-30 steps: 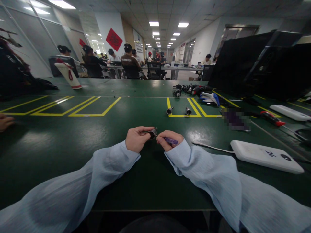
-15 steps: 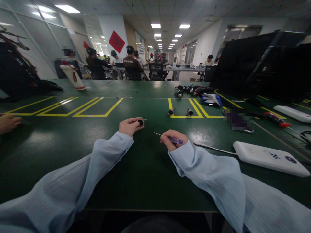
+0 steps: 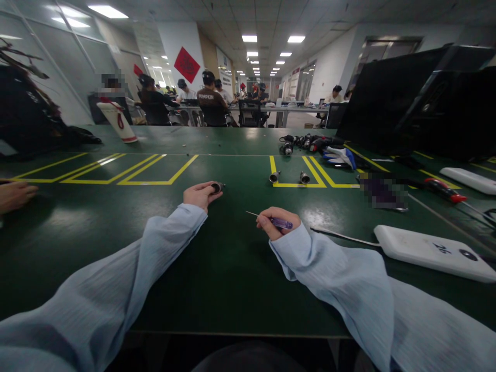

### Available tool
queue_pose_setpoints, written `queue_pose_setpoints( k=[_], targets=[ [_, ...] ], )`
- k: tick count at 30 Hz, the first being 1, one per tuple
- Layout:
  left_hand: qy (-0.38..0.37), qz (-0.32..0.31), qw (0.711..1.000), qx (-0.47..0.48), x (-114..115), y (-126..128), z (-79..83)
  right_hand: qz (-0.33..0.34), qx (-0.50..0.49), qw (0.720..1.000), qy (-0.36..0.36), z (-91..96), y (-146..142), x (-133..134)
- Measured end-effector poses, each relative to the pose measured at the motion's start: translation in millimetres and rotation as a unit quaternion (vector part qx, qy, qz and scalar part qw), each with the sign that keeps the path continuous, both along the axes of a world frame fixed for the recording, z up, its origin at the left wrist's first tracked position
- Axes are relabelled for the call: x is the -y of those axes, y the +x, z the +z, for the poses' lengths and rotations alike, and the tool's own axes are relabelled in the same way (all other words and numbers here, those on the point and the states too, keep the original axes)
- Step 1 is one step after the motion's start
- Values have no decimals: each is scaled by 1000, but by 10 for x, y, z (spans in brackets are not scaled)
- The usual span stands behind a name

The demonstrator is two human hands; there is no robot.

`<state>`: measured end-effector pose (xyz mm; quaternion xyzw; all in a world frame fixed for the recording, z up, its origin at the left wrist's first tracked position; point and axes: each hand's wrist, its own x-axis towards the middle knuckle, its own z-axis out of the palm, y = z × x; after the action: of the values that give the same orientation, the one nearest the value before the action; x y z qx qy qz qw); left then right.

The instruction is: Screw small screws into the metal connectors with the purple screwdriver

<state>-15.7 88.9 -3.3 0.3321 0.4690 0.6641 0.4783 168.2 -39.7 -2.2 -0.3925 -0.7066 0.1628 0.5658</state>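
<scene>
My left hand (image 3: 199, 196) pinches a small round metal fitting (image 3: 217, 187) with a dark hollow opening, held over the green table (image 3: 232, 289). In my right hand (image 3: 279, 222) is a small screwdriver (image 3: 281, 223) with a purple see-through handle; its thin shaft points left, apart from the fitting. Two similar cup-shaped metal fittings lie beyond my right hand, one fitting (image 3: 274, 177) by the yellow tape line (image 3: 298, 185) and another fitting (image 3: 304, 178) to its right.
To the right lie a white power bank (image 3: 434, 253) with a cable, a red-and-black screwdriver (image 3: 445, 190), blue-white gloves (image 3: 341, 156) and dark metal parts (image 3: 287, 149). A black monitor (image 3: 391, 98) stands behind. Another person's hand (image 3: 17, 196) rests at the left; a paper cup (image 3: 118, 121) stands farther back.
My left hand has moved left and slightly away from me with the metal fitting, widening the gap to the screwdriver. My right hand is nearly still.
</scene>
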Motion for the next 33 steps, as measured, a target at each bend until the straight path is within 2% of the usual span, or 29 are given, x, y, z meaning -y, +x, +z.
queue_pose_setpoints(
  k=[7,13,23,33],
  targets=[
    [-5,5,999,31,-111,-77,5,-8,11,1000,-13,11,-3,15],
    [1,41,999,25,-297,-160,-15,-6,8,1000,-11,-9,-11,7],
    [20,52,998,17,-616,-240,-63,0,25,1000,-1,-3,-12,10],
    [17,26,999,19,-648,-272,-66,12,9,1000,18,-28,-13,-9]
  ],
)
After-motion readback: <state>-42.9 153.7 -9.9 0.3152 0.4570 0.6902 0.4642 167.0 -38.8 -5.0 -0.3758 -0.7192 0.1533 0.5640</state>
